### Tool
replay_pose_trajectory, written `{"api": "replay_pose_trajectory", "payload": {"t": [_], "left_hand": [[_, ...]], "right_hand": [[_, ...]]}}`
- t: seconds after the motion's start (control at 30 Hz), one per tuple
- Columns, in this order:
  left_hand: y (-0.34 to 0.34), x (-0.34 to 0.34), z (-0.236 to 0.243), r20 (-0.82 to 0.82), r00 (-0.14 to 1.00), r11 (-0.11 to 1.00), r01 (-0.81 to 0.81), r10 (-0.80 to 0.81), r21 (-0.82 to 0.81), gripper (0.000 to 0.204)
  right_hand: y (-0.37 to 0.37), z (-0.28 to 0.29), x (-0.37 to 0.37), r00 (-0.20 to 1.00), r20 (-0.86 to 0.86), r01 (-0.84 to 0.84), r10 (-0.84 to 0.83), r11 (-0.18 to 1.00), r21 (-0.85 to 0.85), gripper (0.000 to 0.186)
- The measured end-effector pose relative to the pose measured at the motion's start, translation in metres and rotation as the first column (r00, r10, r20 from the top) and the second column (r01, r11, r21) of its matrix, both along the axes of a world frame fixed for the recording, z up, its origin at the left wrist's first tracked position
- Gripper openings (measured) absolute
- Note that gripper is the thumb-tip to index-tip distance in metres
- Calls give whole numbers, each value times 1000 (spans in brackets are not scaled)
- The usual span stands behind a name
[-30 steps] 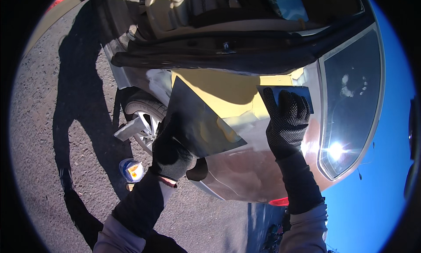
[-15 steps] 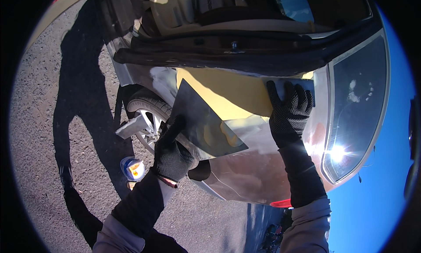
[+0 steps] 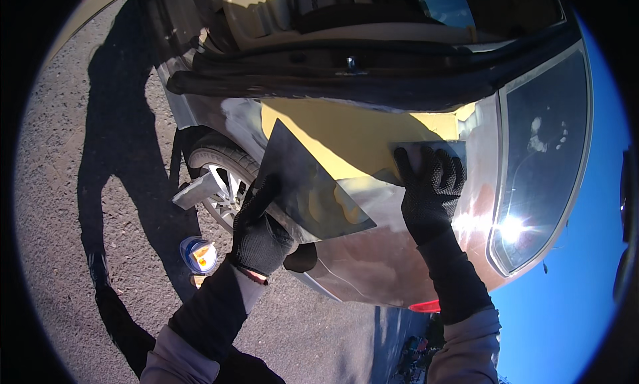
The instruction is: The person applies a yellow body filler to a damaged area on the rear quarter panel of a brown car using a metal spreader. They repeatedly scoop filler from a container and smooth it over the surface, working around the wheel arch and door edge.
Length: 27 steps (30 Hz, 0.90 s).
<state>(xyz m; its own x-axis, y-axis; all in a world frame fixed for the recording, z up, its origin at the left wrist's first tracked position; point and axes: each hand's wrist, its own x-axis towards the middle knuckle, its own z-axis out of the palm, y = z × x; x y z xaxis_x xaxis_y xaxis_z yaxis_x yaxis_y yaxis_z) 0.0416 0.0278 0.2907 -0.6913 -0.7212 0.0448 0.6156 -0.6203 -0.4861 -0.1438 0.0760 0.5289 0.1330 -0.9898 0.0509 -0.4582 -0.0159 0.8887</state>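
Both my hands wear black dotted gloves. My left hand (image 3: 263,234) is closed on a dark flat mixing board (image 3: 303,184) with smears of yellowish putty near its right corner. My right hand (image 3: 431,194) grips a thin, wide grey spreader (image 3: 454,148), pressed against the side of a brown car (image 3: 373,267). A broad coat of yellow body filler (image 3: 339,141) covers the panel below the door opening's dark edge, partly in shadow. The spreader lies at the right end of this coat; my fingers hide part of it.
Left of the board is the car's wheel (image 3: 226,184), with a grey flat piece (image 3: 195,190) in front of it. An open tin (image 3: 200,255) with orange and white contents stands on the asphalt (image 3: 293,331). The rear window (image 3: 546,138) reflects glaring sun.
My right hand and the spreader have moved down and slightly left across the panel, uncovering yellow filler near the upper right. My left hand and the board have hardly moved.
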Motion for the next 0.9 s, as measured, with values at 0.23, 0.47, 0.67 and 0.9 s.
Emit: {"api": "replay_pose_trajectory", "payload": {"t": [0.23,0.47,0.67,0.9], "left_hand": [[3,-2,3,31,999,1000,19,-20,16,44],[5,-6,-4,-282,959,1000,-1,5,16,45],[18,-8,3,-83,995,998,60,-59,12,43],[32,-6,20,536,414,496,211,735,-842,49]], "right_hand": [[26,-3,-1,1000,-10,-9,9,1000,23,39],[53,7,0,989,82,115,-126,985,128,60],[64,29,30,965,91,233,-245,965,123,55],[83,44,103,222,974,535,43,830,-159,38]]}}
